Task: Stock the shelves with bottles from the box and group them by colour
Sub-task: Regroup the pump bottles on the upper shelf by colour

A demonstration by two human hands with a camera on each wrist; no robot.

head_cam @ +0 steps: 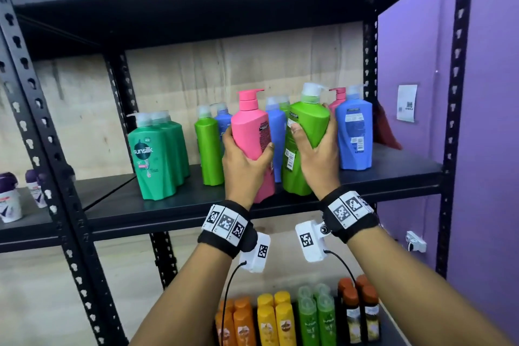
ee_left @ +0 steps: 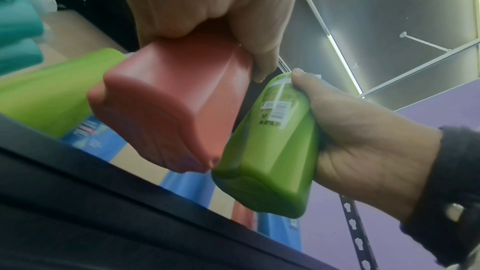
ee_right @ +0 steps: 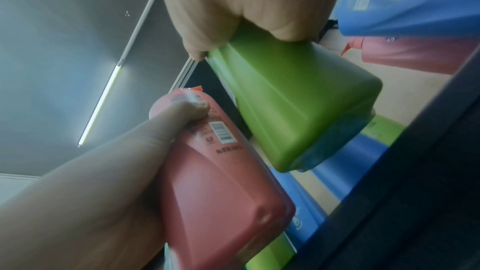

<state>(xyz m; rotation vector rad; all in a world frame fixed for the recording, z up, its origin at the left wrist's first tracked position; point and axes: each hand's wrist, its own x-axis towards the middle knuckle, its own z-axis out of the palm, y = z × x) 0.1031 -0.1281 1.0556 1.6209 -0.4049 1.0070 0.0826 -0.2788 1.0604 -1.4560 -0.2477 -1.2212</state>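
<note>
- The black metal shelf board (head_cam: pixel 393 174) of the perforated-post rack is being used as the stocking surface; bare board is being left open at its front edge and between the bottle groups, while the right end is being closed off by the black perforated upright post (head_cam: pixel 456 70).
- Three teal-green plastic pump bottles (head_cam: pixel 157 154) are being kept together at the left, apparently as a finished colour group, well apart from the hands.
- The tall lime-green plastic pump bottle (head_cam: pixel 304 146) is being grasped round its body by the right hand (head_cam: pixel 318 160), fingers and thumb curled on it; in the wrist views its base is being held clear of the board, just above the front edge.
- The tall pink plastic pump bottle (head_cam: pixel 252 137) is being clasped the same way by the left hand (head_cam: pixel 244 163), tilted slightly and likewise lifted; the two held bottles are almost touching at their lower corners.
- Both are probably being carried to be sorted, since behind them colours are still mixed: a blue plastic pump bottle (head_cam: pixel 355 132) is standing at the right with a second pink pump bottle (head_cam: pixel 338 97) behind it, and a smaller lime-green bottle (head_cam: pixel 209 152) is standing to the left of the hands.
- Little room is being left between the blue bottle and the held green one, so knocking neighbours is judged the main risk; the gap beside the teal group is judged the freer space.
</note>
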